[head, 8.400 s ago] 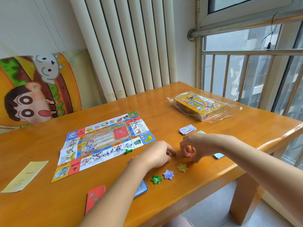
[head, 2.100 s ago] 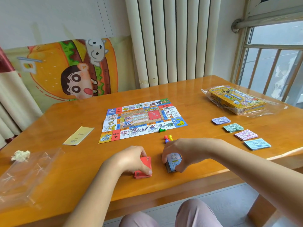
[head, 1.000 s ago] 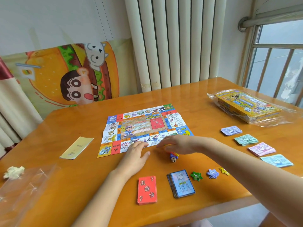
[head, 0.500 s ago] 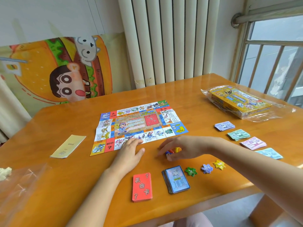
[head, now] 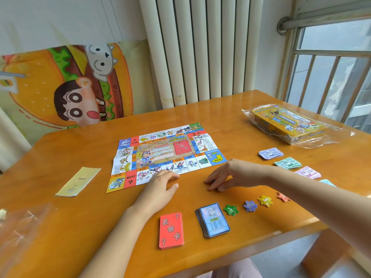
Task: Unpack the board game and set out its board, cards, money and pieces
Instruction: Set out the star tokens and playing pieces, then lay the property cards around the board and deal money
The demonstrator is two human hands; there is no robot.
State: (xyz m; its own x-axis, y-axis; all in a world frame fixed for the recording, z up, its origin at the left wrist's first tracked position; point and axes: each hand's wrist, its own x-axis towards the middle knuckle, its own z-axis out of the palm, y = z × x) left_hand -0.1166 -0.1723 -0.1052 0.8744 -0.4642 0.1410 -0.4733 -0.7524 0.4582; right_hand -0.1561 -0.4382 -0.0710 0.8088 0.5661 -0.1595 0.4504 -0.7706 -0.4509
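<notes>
The colourful game board [head: 166, 155] lies unfolded in the middle of the table. My left hand [head: 160, 187] rests flat, its fingertips on the board's near edge. My right hand [head: 226, 175] arches over small pawns just right of it, fingertips pinched down around them; only a dark bit shows under the fingers. A red card deck [head: 171, 230] and a blue card deck [head: 213, 219] sit near the front edge. Beside them runs a row of star tokens: green [head: 230, 210], purple [head: 250, 205], yellow [head: 265, 201], and red [head: 283, 197].
Money stacks lie at the right: purple [head: 270, 153], green [head: 288, 163], pink [head: 308, 172], light blue [head: 327, 182]. The yellow game box [head: 287, 123] sits in plastic wrap at the far right. A yellow leaflet [head: 78, 181] and a clear bag [head: 20, 227] lie at the left.
My right hand has lowered over the pawns, which showed between its fingers half a second ago. My left hand stays at the board's edge. Both card decks were set down earlier.
</notes>
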